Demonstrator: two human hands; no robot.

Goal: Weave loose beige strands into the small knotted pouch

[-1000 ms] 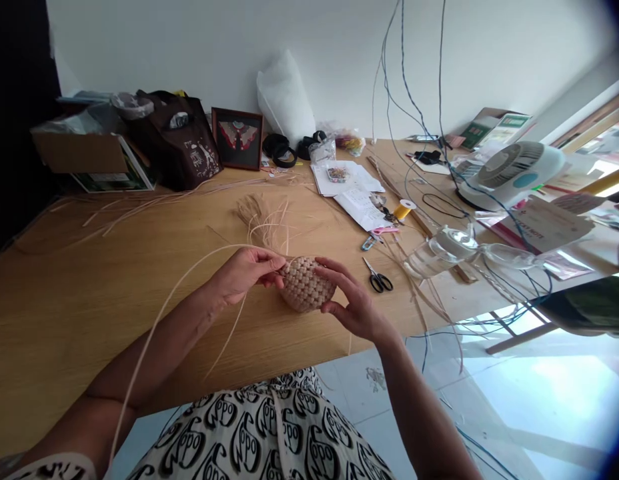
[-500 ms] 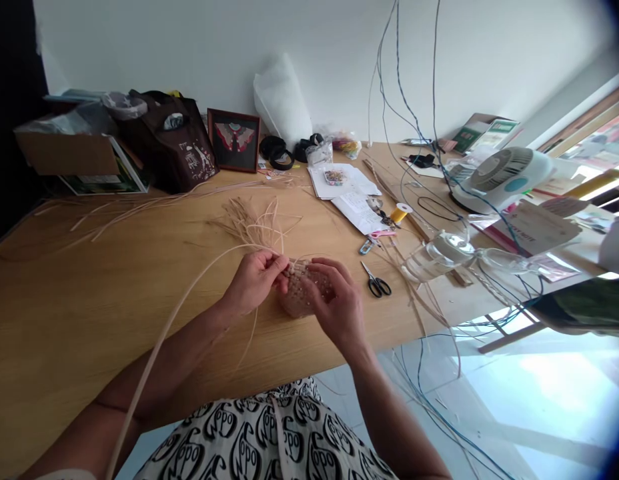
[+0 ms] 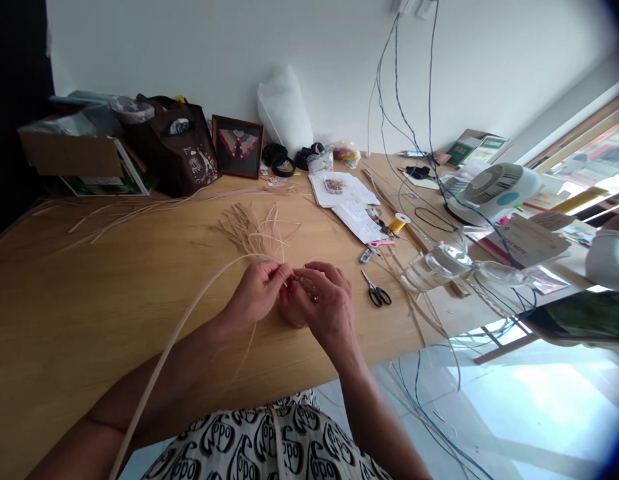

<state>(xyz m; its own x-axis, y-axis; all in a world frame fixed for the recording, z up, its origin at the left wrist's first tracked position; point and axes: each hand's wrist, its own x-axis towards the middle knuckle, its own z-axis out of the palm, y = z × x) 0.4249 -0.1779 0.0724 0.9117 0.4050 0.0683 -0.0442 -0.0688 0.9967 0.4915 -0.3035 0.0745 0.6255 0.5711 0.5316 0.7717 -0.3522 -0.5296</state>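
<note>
My left hand point(image 3: 259, 295) and my right hand point(image 3: 325, 308) meet over the front of the wooden table point(image 3: 89, 293). Between them sits a small tan woven piece point(image 3: 290, 313), almost wholly hidden by my right hand, which is curled over it. My left hand's fingers pinch at its top edge, where a long pale reed strip point(image 3: 189, 320) leaves and curves down past my left forearm. A fan of loose pale strips point(image 3: 254, 233) spreads on the table just beyond my hands.
Black scissors point(image 3: 375, 292) lie right of my hands, near a yellow thread spool point(image 3: 400, 221), papers point(image 3: 349, 197) and a glass jar point(image 3: 434, 263). A white fan point(image 3: 494, 190), hanging blue cords point(image 3: 389, 107), a brown bag point(image 3: 174, 147), a framed picture point(image 3: 238, 145) and a cardboard box point(image 3: 74, 153) line the back.
My right hand has moved from the side of the woven piece to cover it. Both hands have drawn together, and the piece has dropped from plain sight.
</note>
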